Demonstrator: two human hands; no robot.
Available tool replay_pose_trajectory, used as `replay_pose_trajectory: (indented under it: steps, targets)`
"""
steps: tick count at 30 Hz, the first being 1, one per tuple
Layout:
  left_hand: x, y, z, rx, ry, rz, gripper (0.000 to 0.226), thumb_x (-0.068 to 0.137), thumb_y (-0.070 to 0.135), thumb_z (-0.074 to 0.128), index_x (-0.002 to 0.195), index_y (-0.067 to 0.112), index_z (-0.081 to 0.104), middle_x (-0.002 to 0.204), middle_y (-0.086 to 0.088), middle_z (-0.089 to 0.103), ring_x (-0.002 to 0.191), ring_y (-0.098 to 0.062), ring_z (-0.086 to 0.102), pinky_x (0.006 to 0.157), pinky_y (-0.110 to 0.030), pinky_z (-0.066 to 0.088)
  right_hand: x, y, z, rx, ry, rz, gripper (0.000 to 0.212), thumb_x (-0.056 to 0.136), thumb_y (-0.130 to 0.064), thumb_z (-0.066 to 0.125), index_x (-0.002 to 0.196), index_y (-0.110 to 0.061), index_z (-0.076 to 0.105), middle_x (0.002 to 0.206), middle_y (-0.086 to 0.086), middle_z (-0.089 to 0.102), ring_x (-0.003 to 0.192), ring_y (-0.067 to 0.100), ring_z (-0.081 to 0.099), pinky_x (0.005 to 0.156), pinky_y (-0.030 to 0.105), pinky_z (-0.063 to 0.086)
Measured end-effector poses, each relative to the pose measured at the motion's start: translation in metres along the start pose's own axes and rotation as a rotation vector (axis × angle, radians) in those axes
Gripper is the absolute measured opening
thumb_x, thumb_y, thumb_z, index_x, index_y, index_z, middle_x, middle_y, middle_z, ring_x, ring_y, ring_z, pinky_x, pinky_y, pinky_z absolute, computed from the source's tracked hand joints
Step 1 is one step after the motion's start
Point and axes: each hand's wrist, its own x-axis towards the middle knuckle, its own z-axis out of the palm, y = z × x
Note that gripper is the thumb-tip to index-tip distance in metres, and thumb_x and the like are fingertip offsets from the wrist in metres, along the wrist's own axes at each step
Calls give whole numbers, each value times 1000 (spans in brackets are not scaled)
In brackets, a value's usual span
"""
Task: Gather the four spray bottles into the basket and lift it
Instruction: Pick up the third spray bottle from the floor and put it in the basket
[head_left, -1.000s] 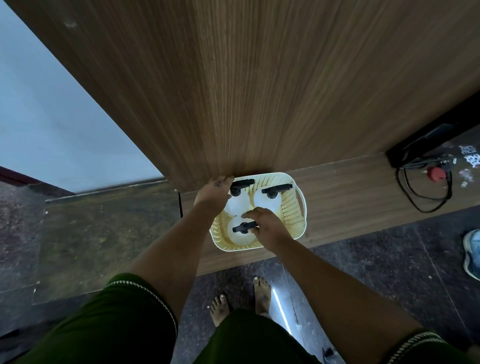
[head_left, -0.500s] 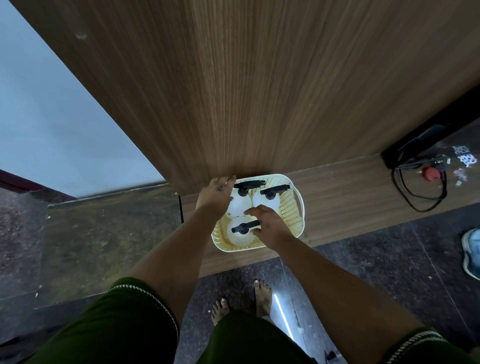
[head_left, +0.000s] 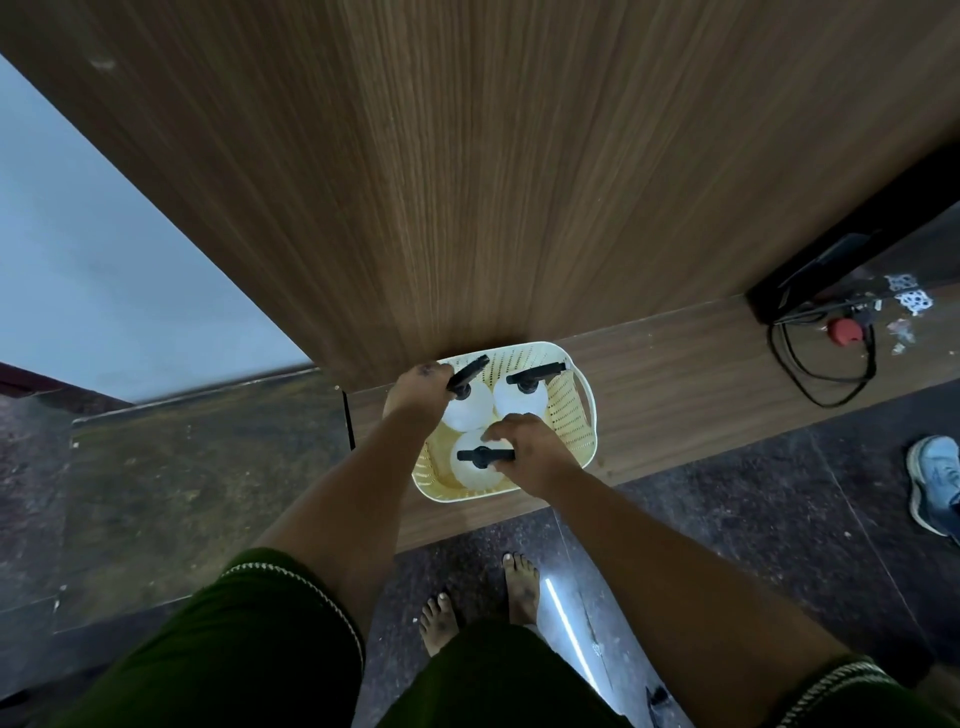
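A cream perforated basket (head_left: 571, 415) sits on a low wooden ledge (head_left: 675, 374). Three white spray bottles with black heads show inside it: back left (head_left: 470, 413), back right (head_left: 522, 402) and front (head_left: 470, 470). My left hand (head_left: 415, 397) grips the black head of the back-left bottle, which points diagonally up and right. My right hand (head_left: 527, 449) holds the head of the front bottle from its right side. Whatever lies under my right hand is hidden.
A tall wooden panel (head_left: 493, 182) rises right behind the basket. On the ledge's right end lie black cables (head_left: 821, 374) with a red plug. Another person's blue shoe (head_left: 935, 483) is on the dark floor at right. My bare feet stand below the ledge.
My left hand has moved from the basket's back-left corner onto the back-left bottle's head, which has swung to a diagonal. My right hand stays on the front bottle's head.
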Motion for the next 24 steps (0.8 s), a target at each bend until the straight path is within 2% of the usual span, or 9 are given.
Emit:
replay_pose_trajectory:
  steps: [3,8,16,24]
  targets:
    - [-9,-12,1,-40,54,9,17,89,17,55,102,12,64,106,-11,65,100,-31,59,77,-35,48,-1,-2,2,-85,-40,-34,24,87,-8,58,108,-14,66,110,10,62,104,28,58,85,34,49]
    - [-11,-15,1,-46,75,87,23,92,15,48,102,19,68,106,-8,64,96,-28,60,75,-35,49,-4,-2,4,-64,-4,-47,24,88,-9,56,110,-13,64,111,9,63,103,28,57,84,31,44]
    - [-2,0,4,65,35,89,25,91,4,44,110,9,61,111,-15,56,99,-35,57,78,-41,50,5,-10,5,-146,-24,-92,27,91,-10,53,114,-11,65,112,12,62,104,29,57,89,37,48]
    - [7,-4,-1,89,19,76,24,92,5,44,110,7,59,108,-15,55,97,-34,56,76,-39,48,11,-12,7,-186,-58,-118,27,89,-10,53,113,-11,66,111,12,63,103,30,58,88,36,48]
